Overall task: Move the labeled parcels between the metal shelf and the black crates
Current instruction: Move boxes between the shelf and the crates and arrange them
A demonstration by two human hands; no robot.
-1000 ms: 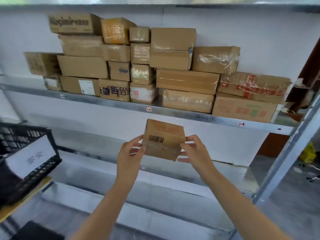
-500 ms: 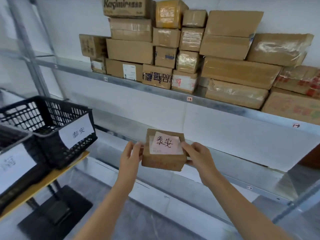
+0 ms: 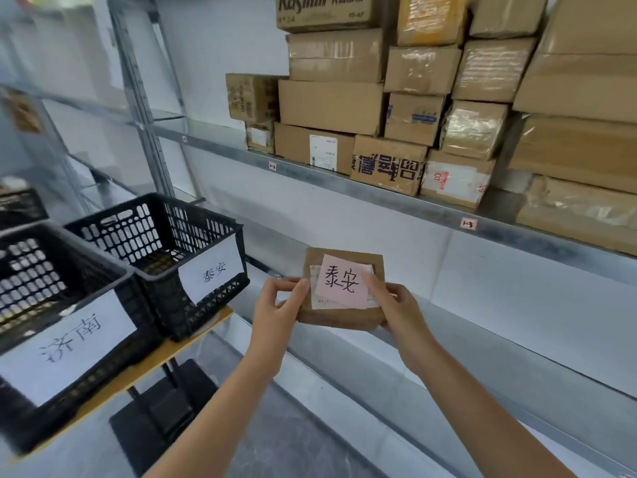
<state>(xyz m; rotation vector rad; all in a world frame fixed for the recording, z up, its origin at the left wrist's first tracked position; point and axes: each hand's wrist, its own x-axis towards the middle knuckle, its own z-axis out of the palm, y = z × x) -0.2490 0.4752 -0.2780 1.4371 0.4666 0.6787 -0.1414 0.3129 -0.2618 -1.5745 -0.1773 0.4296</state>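
Parcel [image 3: 339,305] held in the air between our two hands, in front of the empty lower level of the metal shelf [image 3: 379,198] and just right of the black crates. We grip this small brown cardboard box from opposite sides: our left hand [image 3: 279,307] clasps its left edge, thumb on the top face and the other fingers curled under and behind, while our right hand [image 3: 396,310] clasps its right edge, thumb lying across the top face beside the pink note [image 3: 341,281]. Both sets of fingers are closed firmly on the box, and the box sits level, its top face turned toward us. The pink note carries the handwritten characters 泰安 and partly covers a white label [image 3: 315,298] beneath it. To the left, the nearer-to-shelf crate [image 3: 162,236] bears a white paper sign [image 3: 212,272] with the same characters 泰安; the crate in front of it [image 3: 65,326] bears a sign reading 济南 [image 3: 69,343]. Both crates rest on a wooden board [image 3: 193,331]. Above, the upper shelf level holds stacked cardboard boxes [image 3: 413,98], well apart from the parcel we hold.
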